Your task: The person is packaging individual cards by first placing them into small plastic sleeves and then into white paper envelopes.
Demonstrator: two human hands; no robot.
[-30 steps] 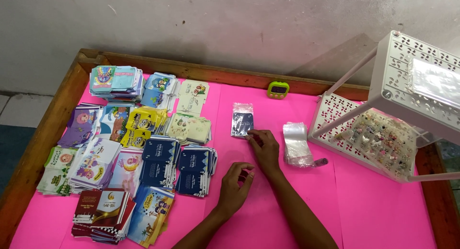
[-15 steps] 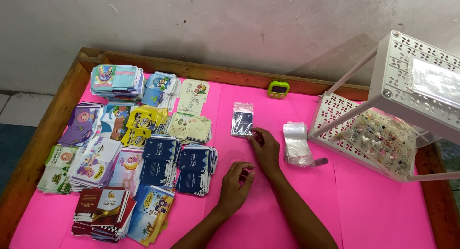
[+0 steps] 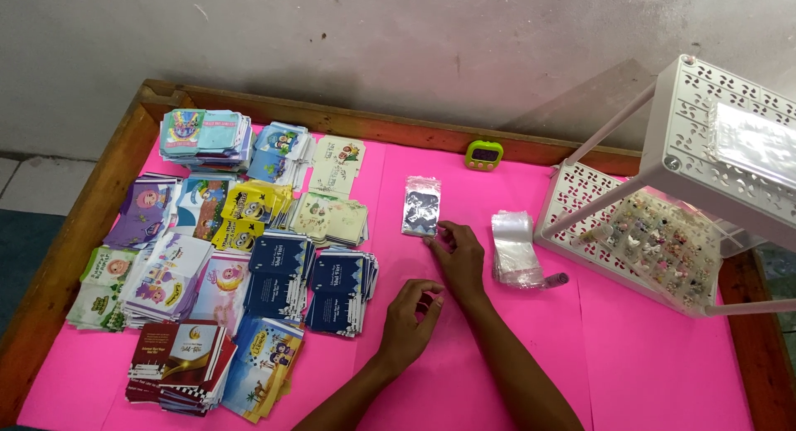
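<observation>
A dark card in a clear plastic pouch (image 3: 420, 205) lies on the pink table cover (image 3: 464, 373), near the middle. My right hand (image 3: 458, 255) rests just below and right of it, its fingertips pinching the pouch's lower right corner. My left hand (image 3: 409, 319) sits closer to me on the pink cover with its fingers curled toward the thumb; I cannot make out anything inside it. A stack of empty clear pouches (image 3: 514, 247) lies right of my right hand, with a small dark cylinder (image 3: 555, 279) beside it.
Several stacks of colourful printed cards (image 3: 274, 273) fill the left half of the table. A small green timer (image 3: 482, 155) stands at the back. A white perforated rack (image 3: 663, 232) with small trinkets on its lower shelf stands at the right. A wooden rim (image 3: 99, 199) frames the table.
The pouch now catches more glare, as if its near edge has tilted slightly. Both hands have barely moved.
</observation>
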